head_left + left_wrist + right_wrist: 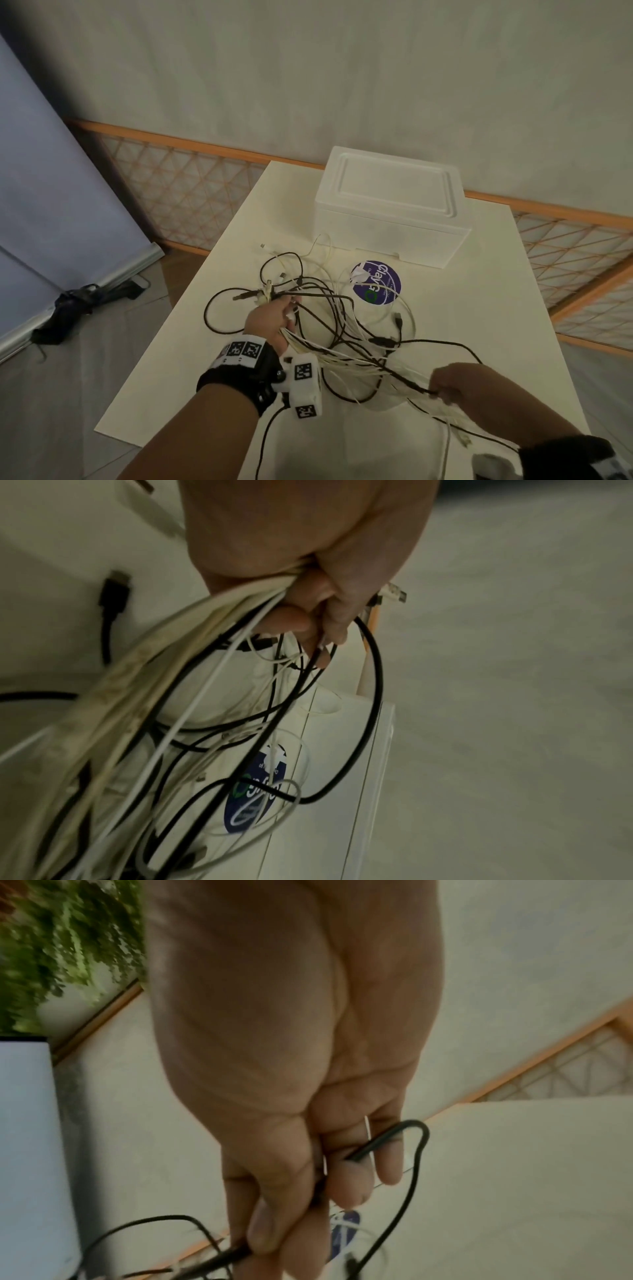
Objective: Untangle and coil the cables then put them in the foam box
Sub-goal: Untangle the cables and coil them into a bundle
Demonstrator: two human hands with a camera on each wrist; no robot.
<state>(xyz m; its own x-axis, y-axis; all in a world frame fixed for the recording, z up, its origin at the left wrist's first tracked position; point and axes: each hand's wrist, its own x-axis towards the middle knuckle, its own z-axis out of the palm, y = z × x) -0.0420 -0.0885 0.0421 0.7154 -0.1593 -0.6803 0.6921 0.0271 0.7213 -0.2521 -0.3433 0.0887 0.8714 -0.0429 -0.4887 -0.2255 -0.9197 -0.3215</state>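
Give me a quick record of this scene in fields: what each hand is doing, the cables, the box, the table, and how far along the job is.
left hand: grips a bunch of black and white cables
right hand: pinches one thin black cable
tangled black and white cables: uncoiled, partly lifted, partly on the table
white foam box: lid on, at the table's far side
white table: has a round purple sticker
progress: untangling, nothing boxed yet

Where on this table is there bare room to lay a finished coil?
Free: the table strip right of the purple sticker, and the left edge beside the foam box. Crowded: the middle, where tangled cables stretch between the left hand and the right hand.
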